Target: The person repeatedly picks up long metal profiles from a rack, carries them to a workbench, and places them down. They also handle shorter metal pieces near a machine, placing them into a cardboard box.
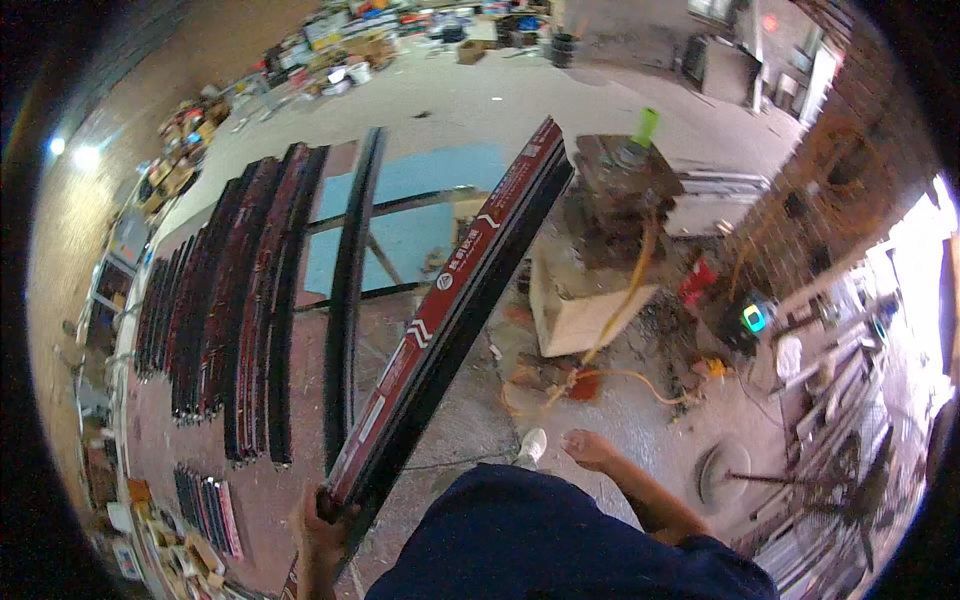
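Note:
My left hand (322, 530) is wrapped round the lower part of a long black profile bar (470, 262). A dark red film with pale print runs along the bar's upper face. The bar slants up and away to the right, above the floor. My right hand (592, 450) hangs low beside my body, its fingers loosely curled with nothing seen in them. To the left of the held bar, a single black bar (350, 250) rests lengthwise across a light-blue panel (425, 240). Farther left, long black and red bars (262, 300) lie side by side in rows.
Several short bars (208, 512) lie at the lower left. Ahead to the right stands a rusty machine (625, 190) on a pale block (575, 310), with a yellow hose (640, 270) trailing down. A pedestal fan (850, 490) and scrap lengths (840, 370) crowd the right side.

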The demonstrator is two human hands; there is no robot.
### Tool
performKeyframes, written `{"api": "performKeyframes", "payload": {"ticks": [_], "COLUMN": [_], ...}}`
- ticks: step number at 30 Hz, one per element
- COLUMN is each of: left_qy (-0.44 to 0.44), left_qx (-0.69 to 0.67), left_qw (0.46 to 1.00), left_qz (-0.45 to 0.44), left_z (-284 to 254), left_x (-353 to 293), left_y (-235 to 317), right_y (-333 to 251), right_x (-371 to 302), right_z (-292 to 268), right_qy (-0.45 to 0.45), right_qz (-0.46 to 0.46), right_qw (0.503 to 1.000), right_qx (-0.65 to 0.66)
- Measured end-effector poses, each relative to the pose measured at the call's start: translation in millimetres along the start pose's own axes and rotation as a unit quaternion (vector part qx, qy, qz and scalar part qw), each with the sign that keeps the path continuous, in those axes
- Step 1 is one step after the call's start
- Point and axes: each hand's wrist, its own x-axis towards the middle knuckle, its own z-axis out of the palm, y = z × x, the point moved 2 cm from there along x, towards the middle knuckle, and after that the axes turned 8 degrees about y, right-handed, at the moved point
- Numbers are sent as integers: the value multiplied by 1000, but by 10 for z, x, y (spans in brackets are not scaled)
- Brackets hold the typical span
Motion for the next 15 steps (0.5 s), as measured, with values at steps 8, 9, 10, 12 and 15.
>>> {"api": "performKeyframes", "payload": {"ticks": [8,9,10,12,15], "left_qy": [-110,-128,-149,-240,-309], "left_qx": [7,-5,-18,-6,34], "left_qw": [986,984,980,964,928], "left_qz": [127,128,131,118,207], "left_z": [-65,-79,-77,-132,-77], "left_x": [-479,-575,-655,-759,-810], "left_y": [-679,-687,-680,-426,-571], "right_y": [-1215,-1449,-1630,-1850,-1720], "right_x": [-938,-1071,-1226,-1542,-1856], "right_z": [189,156,184,263,278], "right_qy": [135,149,206,313,561], "right_qz": [-31,-67,-34,29,41], "right_qw": [818,806,789,744,598], "right_qx": [558,569,578,589,570]}}
